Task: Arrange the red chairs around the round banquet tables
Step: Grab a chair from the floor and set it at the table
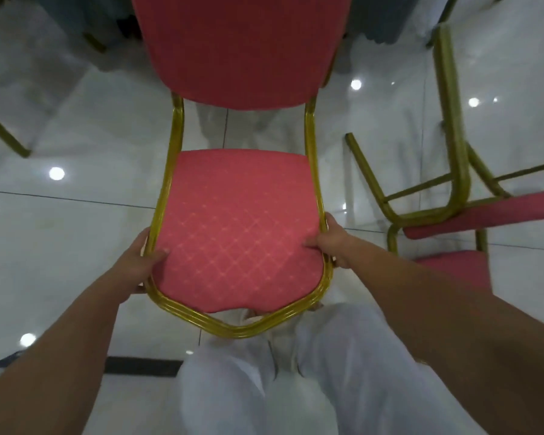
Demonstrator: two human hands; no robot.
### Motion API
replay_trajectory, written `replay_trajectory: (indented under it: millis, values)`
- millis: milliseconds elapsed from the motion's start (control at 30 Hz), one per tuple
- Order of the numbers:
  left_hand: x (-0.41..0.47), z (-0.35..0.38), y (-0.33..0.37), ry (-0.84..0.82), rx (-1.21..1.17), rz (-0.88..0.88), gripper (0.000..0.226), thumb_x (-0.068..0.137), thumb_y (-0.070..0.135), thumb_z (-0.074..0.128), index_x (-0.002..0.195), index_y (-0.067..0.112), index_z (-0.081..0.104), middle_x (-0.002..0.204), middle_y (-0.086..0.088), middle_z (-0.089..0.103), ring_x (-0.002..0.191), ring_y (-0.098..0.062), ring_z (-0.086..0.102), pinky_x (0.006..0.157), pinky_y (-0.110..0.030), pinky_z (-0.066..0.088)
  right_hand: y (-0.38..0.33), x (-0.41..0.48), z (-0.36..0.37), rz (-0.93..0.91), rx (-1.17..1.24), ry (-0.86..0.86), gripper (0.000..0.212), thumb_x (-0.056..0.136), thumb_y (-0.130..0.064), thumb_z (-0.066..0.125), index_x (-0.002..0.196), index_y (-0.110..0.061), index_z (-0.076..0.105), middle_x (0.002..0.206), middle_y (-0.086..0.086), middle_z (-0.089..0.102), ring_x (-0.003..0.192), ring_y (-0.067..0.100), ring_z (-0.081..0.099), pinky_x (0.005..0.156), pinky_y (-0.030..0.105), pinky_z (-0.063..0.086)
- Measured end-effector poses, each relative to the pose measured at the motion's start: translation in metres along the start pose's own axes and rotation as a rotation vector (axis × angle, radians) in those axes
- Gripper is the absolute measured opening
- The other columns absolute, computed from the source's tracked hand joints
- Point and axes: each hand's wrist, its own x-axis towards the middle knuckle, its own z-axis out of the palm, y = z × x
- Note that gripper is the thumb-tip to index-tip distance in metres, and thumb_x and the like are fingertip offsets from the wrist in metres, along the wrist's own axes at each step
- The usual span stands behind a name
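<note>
Glossy white floor tiles (76,233) show bright light spots (56,173) and a black strip (142,365).

A person's own body, seen from above. Two forearms (76,346) are bare along their whole visible length, with no sleeve reaching them, and end in a bare left hand (139,262) and a bare right hand (333,243). The legs wear loose trousers (343,372) in white or very pale grey, made of soft, lightly creased cloth. Between the trouser legs shows pale, cream-coloured footwear (285,356), too blurred to describe further.
</note>
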Motion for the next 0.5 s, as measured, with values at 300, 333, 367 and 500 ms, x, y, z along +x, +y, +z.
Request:
replay_trajectory:
  millis: [300, 333, 367, 500]
  values:
    - [-0.229, -0.123, 0.118, 0.127, -0.003, 0.048, 0.044, 0.100, 0.034, 0.054, 0.141, 0.023, 0.045, 0.121, -0.009, 0.059, 0.101, -0.031, 0.060, 0.075, -0.038, 0.050, -0.148, -0.238, -0.028, 0.155, -0.393, -0.124, 0.052, 0.092, -0.040, 0.068, 0.131, -0.017, 0.044, 0.127, 0.009, 0.054, 0.109, 0.031, 0.055, 0.081, 0.047, 0.051]
    - [-0.251, -0.138, 0.131, 0.167, -0.018, 0.055, 0.033, 0.100, 0.029, 0.053, 0.132, 0.022, 0.052, 0.109, -0.008, 0.062, 0.090, -0.027, 0.060, 0.069, -0.033, 0.048, -0.164, -0.259, -0.026, 0.140, -0.430, -0.136, 0.048, 0.093, -0.043, 0.065, 0.128, -0.017, 0.045, 0.121, 0.008, 0.056, 0.102, 0.029, 0.056, 0.075, 0.043, 0.051]
    - [-0.272, -0.152, 0.144, 0.204, -0.047, 0.043, 0.019, 0.099, 0.025, 0.053, 0.118, 0.021, 0.057, 0.092, -0.006, 0.060, 0.076, -0.022, 0.056, 0.062, -0.028, 0.044, -0.179, -0.279, -0.023, 0.119, -0.458, -0.132, 0.044, 0.095, -0.045, 0.061, 0.125, -0.016, 0.047, 0.112, 0.007, 0.058, 0.093, 0.026, 0.058, 0.068, 0.039, 0.049]
    - [-0.339, -0.198, 0.183, 0.276, -0.320, -0.004, 0.008, 0.093, 0.021, 0.057, 0.092, 0.014, 0.053, 0.079, -0.005, 0.051, 0.072, -0.017, 0.053, 0.061, -0.030, 0.049, -0.225, -0.340, -0.020, 0.000, -0.467, -0.122, 0.039, 0.093, -0.049, 0.059, 0.113, -0.015, 0.057, 0.101, 0.007, 0.056, 0.084, 0.022, 0.058, 0.064, 0.035, 0.054]
